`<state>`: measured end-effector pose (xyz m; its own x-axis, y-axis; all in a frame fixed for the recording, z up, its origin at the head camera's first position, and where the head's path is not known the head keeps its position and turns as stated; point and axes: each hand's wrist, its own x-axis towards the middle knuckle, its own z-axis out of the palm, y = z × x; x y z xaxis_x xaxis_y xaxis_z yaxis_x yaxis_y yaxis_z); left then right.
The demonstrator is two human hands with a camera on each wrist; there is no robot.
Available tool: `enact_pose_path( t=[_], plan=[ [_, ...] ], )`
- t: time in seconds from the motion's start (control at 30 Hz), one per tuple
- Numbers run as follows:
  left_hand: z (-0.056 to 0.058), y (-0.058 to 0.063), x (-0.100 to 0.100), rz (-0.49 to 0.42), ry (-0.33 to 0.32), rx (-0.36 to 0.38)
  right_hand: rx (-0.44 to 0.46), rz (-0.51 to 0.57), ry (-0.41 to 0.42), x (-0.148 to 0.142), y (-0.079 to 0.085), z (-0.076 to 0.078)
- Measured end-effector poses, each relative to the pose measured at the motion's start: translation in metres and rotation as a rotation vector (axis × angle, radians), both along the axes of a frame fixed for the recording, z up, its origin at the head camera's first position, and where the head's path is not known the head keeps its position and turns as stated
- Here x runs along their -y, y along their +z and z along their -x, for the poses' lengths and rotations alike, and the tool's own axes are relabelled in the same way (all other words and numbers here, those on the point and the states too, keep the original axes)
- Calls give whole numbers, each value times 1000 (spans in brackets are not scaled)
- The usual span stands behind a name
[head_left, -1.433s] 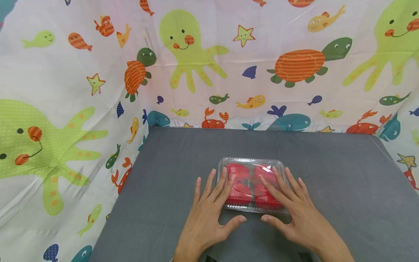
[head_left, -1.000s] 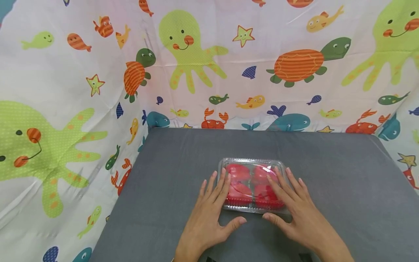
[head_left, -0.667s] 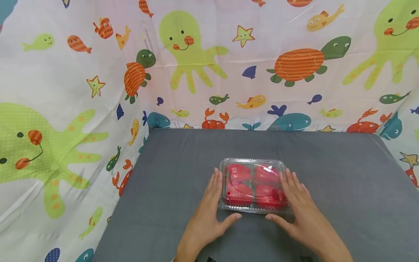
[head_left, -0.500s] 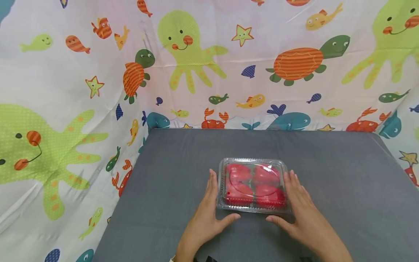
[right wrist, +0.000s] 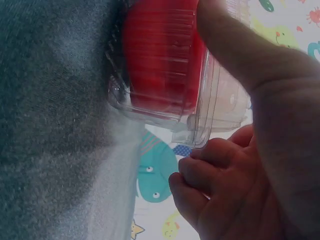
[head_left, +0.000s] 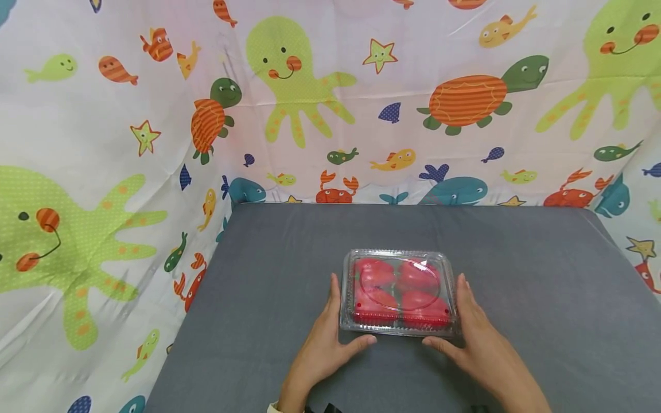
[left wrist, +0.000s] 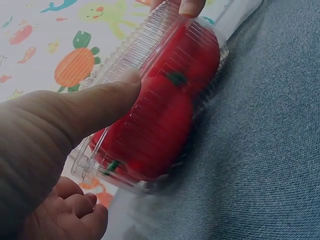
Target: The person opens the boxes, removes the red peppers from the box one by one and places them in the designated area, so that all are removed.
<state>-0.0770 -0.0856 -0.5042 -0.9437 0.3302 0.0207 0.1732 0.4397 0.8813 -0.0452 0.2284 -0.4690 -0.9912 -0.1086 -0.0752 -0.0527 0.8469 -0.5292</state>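
Observation:
In the head view a clear plastic clamshell box [head_left: 397, 330] lies on the grey cloth, its lid down over several red, rounded, fruit-like pieces [head_left: 375, 272]. Green stems show among them in the left wrist view. My left hand [head_left: 317, 347] cups the box's left side, its thumb along the near edge. Mirroring it, my right hand [head_left: 482, 347] holds the right side, thumb also at the near edge. Both wrist views show each thumb lying across the near wall, with the other fingers curled in by the box's ends. A fingertip [left wrist: 190, 7] of the right hand appears beyond the box.
A grey cloth surface [head_left: 289, 246] spreads under the box and hands. Behind and at both sides hangs a white curtain [head_left: 310, 166] printed with sea animals. The surface meets the curtain along its far edge [head_left: 413, 205].
Both hands have slid off the lid outward to the box's sides, the left one leftward and the right one rightward. Their fingers have gone from spread to drawn together. The box stays in place.

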Motion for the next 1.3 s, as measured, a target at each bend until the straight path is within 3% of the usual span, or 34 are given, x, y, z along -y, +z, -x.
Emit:
enact_pose_path(
  t=[0.5,0.73,1.3],
  plan=[
    [2,-4,1,-54,-6,-5,-6,-1,-5,-1,-4,2],
    [1,-4,2,-53,-8,-9,-61,5,-5,-4,-5,1],
    [2,-3,1,-78,-16,-15,-10,16,-33,-7,-4,3]
  ],
)
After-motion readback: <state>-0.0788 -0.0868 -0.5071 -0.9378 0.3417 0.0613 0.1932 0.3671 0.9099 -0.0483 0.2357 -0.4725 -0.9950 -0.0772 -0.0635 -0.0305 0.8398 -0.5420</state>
